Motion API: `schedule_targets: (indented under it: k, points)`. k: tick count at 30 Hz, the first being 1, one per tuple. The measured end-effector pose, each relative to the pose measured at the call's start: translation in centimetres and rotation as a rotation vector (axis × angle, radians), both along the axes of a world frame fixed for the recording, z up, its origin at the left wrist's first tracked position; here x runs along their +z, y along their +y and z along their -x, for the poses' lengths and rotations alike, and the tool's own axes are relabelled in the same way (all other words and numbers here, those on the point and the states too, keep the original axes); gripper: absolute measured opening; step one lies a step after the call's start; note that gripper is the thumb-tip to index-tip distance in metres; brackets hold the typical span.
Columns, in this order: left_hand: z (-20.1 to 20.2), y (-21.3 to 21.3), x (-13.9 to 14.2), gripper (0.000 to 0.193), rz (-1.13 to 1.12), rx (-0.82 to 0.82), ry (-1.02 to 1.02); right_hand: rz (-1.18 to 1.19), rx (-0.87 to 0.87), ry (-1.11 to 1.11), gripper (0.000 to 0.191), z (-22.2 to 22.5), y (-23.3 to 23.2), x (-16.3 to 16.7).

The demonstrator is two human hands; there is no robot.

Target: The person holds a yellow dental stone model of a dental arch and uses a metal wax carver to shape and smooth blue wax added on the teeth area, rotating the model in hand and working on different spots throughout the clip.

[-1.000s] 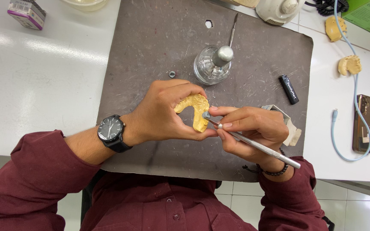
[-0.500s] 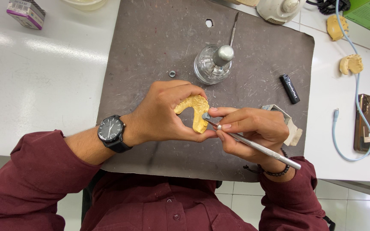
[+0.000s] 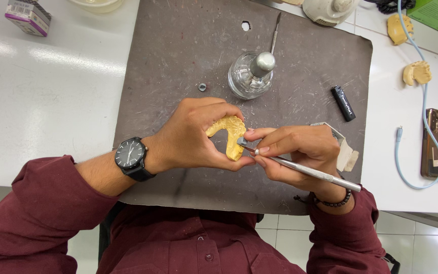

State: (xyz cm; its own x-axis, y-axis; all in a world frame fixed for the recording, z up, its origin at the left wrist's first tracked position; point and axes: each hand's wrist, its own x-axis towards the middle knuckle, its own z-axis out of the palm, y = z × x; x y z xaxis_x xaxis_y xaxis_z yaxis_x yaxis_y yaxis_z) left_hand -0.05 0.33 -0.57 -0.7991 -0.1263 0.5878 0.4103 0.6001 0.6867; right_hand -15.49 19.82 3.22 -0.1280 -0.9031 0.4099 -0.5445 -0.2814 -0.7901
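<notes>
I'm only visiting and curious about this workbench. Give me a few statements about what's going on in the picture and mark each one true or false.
1. The left hand holds a yellow dental cast. True.
2. The right hand holds a pair of scissors. False: it holds a slim metal tool, tip against the cast.
3. A wristwatch sits on the left wrist. True.
4. The glass jar lies tipped over on the white table. False: it stands upright on the grey mat.
5. A black lighter lies on the mat. True.
</notes>
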Motion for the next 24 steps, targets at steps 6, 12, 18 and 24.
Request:
schedule_targets:
  k: [6,12,18,24]
  points:
    - [0.1,-0.2,-0.4,0.059,0.069,0.023,0.057,-0.028,-0.007,-0.269,0.01,0.1,1.3,-0.1]
    - [-0.2,-0.1,-0.6,0.078,0.43,0.079,0.094,0.159,-0.218,-0.374,0.01,0.5,0.9,-1.9]
    - [-0.2,0.1,-0.5,0.085,0.495,0.085,0.028,0.137,-0.276,-0.339,0.01,0.9,1.2,-2.4]
    - [-0.4,-0.4,-0.2,0.077,0.34,0.144,0.127,0.179,-0.211,-0.374,0.011,0.9,1.5,-2.4]
